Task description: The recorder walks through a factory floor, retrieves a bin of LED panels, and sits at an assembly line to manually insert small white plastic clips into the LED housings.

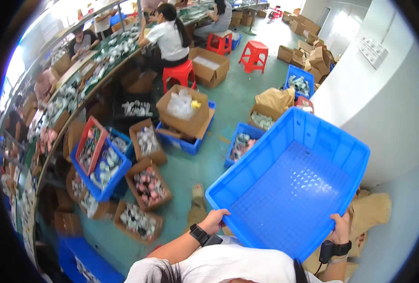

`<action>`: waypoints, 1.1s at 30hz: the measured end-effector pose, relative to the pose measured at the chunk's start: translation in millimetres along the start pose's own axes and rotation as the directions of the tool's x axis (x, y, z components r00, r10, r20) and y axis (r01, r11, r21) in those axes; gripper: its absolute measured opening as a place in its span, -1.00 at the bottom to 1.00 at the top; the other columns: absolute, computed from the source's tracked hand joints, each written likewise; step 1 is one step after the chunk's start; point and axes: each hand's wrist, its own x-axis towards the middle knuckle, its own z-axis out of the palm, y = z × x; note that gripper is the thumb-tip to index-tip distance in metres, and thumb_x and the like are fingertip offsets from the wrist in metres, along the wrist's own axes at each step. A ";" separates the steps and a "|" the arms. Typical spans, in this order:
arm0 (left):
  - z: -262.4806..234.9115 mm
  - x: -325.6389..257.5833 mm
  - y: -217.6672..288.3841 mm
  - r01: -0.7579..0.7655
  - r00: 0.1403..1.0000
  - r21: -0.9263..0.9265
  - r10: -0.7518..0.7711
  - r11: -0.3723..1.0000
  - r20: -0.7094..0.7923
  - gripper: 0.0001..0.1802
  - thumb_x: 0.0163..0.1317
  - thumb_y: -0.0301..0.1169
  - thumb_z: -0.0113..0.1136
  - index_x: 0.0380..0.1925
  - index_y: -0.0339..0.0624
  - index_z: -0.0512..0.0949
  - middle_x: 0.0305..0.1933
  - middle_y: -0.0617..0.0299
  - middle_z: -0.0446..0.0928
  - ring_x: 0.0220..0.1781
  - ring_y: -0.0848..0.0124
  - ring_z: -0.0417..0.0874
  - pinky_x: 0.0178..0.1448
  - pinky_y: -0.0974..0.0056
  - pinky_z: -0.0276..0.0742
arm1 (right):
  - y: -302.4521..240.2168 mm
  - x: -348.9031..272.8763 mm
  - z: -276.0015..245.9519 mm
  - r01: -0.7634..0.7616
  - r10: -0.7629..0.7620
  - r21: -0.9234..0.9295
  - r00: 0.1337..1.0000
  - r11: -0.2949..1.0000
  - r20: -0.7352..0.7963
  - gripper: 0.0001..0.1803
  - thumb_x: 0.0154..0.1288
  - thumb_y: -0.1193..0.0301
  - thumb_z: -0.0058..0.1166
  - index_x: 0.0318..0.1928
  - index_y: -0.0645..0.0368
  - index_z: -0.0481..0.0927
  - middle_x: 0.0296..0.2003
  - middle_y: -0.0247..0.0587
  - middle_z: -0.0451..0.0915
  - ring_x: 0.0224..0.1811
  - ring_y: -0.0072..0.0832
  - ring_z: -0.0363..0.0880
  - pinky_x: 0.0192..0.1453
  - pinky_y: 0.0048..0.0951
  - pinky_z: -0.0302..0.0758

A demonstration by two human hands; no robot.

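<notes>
We grip the empty blue crate [289, 188], left hand [214, 220] and right hand [341, 227] clenched on its near rim; tilted, it could slip.

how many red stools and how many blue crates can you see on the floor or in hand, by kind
red plastic stools: 3 —
blue crate held in both hands, left hand and right hand: 1 —
blue crates on the floor, clearly seen: 5 —
total: 9

Right hand [340, 228] palm hidden behind blue crate [289, 188] (fingertips too)
</notes>
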 end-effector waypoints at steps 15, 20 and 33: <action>67.7 71.5 277.1 -0.111 0.990 0.201 0.125 0.973 -0.062 -0.74 0.06 -0.47 0.10 -0.24 -0.36 0.42 -0.27 0.12 0.49 -0.30 0.34 0.56 -0.20 0.25 0.55 | -63.0 166.9 128.6 -0.026 0.059 0.205 0.986 0.978 -0.156 -0.65 -0.10 0.57 0.01 -0.19 0.32 0.38 -0.37 -0.26 0.44 -0.39 -0.49 0.43 -0.29 -0.49 0.42; 119.2 160.7 341.3 -0.157 0.987 0.197 0.159 0.968 0.007 -0.72 0.07 -0.43 0.10 -0.19 -0.30 0.42 -0.26 0.17 0.50 -0.29 0.37 0.55 -0.18 0.28 0.54 | -81.8 280.0 139.1 0.024 0.003 0.183 0.989 0.983 -0.149 -0.66 -0.11 0.58 -0.01 -0.21 0.33 0.38 -0.37 -0.22 0.46 -0.43 -0.45 0.45 -0.34 -0.47 0.45; 172.3 227.9 473.6 -0.104 0.943 0.225 0.168 0.969 -0.286 -0.86 0.05 -0.46 0.07 -0.37 -0.26 0.46 -0.44 0.21 0.50 -0.49 0.41 0.53 -0.43 0.33 0.49 | -142.5 453.7 218.7 -0.135 0.140 0.261 0.990 0.956 0.001 -0.49 -0.12 0.63 -0.12 -0.02 0.37 0.33 -0.22 -0.13 0.50 -0.26 -0.36 0.49 -0.13 -0.39 0.47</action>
